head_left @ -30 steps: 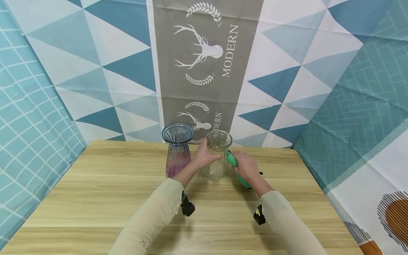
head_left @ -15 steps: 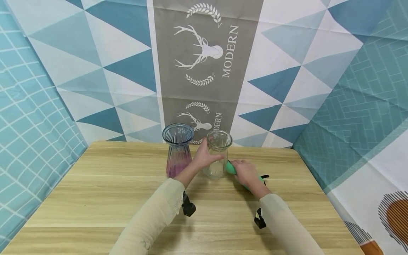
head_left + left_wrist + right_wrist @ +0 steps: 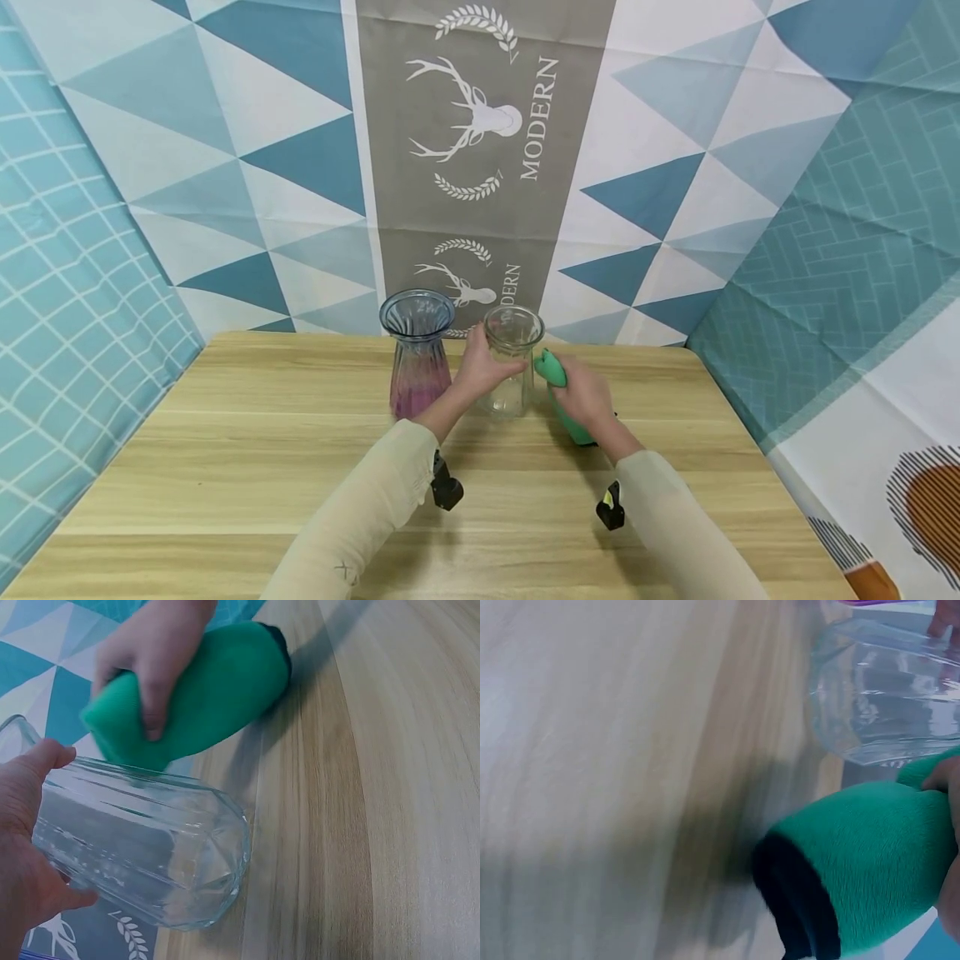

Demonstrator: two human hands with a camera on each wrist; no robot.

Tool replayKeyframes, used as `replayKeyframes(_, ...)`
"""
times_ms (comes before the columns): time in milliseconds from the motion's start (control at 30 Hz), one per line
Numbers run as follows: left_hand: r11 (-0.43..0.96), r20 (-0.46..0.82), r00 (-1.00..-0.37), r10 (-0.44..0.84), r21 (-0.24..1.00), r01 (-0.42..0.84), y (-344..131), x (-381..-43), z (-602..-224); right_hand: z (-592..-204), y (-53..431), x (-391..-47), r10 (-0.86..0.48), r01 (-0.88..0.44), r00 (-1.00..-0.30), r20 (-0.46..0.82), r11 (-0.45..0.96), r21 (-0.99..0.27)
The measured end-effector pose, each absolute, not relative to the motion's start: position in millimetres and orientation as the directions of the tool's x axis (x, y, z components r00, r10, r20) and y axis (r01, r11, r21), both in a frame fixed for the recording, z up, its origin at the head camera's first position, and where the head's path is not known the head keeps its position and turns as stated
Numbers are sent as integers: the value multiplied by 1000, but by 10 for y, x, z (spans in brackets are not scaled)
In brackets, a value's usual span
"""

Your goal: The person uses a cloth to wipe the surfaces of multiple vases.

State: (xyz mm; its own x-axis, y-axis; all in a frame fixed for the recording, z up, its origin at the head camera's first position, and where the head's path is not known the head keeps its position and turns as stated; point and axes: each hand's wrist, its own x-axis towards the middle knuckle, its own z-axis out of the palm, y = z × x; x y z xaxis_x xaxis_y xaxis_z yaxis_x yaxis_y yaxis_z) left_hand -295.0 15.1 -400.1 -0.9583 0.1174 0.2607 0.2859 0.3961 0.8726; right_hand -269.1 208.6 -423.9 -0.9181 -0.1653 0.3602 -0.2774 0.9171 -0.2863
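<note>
A clear glass vase [image 3: 513, 392] stands near the back of the table. My left hand [image 3: 480, 367] grips it from the left, with the thumb across its front in the head view. In my right hand [image 3: 585, 390] is a green fuzzy cloth [image 3: 232, 682] with a black edge, pinched near one end and hanging loose at the other. The cloth is close along the vase's right side; whether it touches the glass is hard to tell. In the right wrist view, the green cloth [image 3: 877, 862] lies in front of the vase [image 3: 889, 694], its black edge toward the table.
Left of the clear vase stands a ribbed glass vase [image 3: 420, 358], blue at the rim and purple at the base. The wooden table [image 3: 225, 475] ends at patterned wall cloths behind and on both sides. A black wrist camera [image 3: 447, 487] hangs under the left sleeve.
My right hand has moved with the green cloth down toward the table beside the vase, then back up. The left hand and both vases have stayed in place.
</note>
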Motion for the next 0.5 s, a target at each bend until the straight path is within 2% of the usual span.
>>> replayKeyframes(267,351,269,-953,141,886,302,174,-2940,-4015,-4093,2039,-2762,-60,-267,-893,446,868,-418)
replayKeyframes(367,363,267,-952,153,880,305,171,-2941,-4008,-4051,2016,-2760,-53,-284,-873,484,863,-417)
replayKeyframes(500,365,267,-947,181,876,316,163,-2942,-3990,-4023,1986,-2751,-99,-328,-841,533,876,-355)
